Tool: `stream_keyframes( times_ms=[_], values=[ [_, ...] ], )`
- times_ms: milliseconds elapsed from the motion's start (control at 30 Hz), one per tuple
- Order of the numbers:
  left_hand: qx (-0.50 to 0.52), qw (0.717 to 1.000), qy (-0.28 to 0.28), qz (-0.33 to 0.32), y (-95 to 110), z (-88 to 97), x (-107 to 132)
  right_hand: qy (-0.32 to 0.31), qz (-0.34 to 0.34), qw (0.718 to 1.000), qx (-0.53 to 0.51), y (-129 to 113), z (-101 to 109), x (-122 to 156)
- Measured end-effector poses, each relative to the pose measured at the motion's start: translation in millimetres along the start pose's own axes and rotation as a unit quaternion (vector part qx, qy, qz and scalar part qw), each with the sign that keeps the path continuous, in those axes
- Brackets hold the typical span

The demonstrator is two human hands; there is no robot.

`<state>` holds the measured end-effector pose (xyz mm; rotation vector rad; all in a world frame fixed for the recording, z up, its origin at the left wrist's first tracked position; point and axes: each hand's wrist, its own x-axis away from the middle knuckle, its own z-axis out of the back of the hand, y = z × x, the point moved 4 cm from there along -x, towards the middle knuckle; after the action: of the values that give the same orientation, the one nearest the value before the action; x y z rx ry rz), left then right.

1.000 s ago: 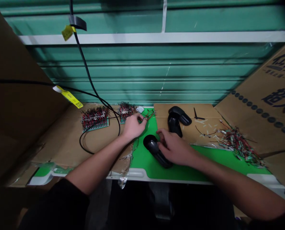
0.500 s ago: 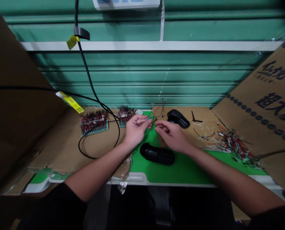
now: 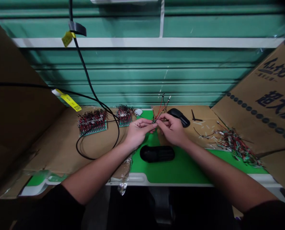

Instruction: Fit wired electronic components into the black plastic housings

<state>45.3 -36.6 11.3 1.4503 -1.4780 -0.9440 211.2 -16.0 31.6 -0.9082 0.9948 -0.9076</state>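
My left hand (image 3: 138,131) and my right hand (image 3: 173,128) meet over the green tabletop, thumbs and fingertips pinched together. Between them is a small bundle of thin wires (image 3: 161,107), red and black, with little parts on the far ends. The wires rise from the fingertips towards the green wall. Fingers hide the point where the wires are pinched. A black rounded plastic shell (image 3: 157,154) lies just below the hands. Another black shell (image 3: 180,117) rests behind my right hand, on cardboard.
Two green boards (image 3: 93,122) (image 3: 123,115) packed with small wired parts stand at left, with a black cable (image 3: 87,72) looping near them. At right lie a tangled pile of wired parts (image 3: 238,145) and a black three-armed piece (image 3: 195,117). A printed carton (image 3: 276,95) flanks the right.
My right hand has moved in and slightly up, so its fingertips now meet those of my left hand. The wires now stand up beyond the fingers, shifted a little right.
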Motion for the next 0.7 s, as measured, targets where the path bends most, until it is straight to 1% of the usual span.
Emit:
stream_keyframes(
  times_ms=[133,433,567,700],
  values=[
    [-0.019,1.000,-0.008,0.012,-2,0.0,-1,0.005,0.018,0.999,0.033,0,5,5],
    [-0.014,0.998,-0.028,0.052,-4,-2.4,1,0.018,0.030,0.998,0.047,-1,12,8],
    [-0.009,0.998,-0.044,0.045,-6,-1.7,1,0.023,0.032,0.997,0.069,-2,15,8],
    [-0.045,0.998,-0.048,0.011,-7,-0.4,-1,0.002,0.079,0.985,0.153,-9,16,9]
  ],
)
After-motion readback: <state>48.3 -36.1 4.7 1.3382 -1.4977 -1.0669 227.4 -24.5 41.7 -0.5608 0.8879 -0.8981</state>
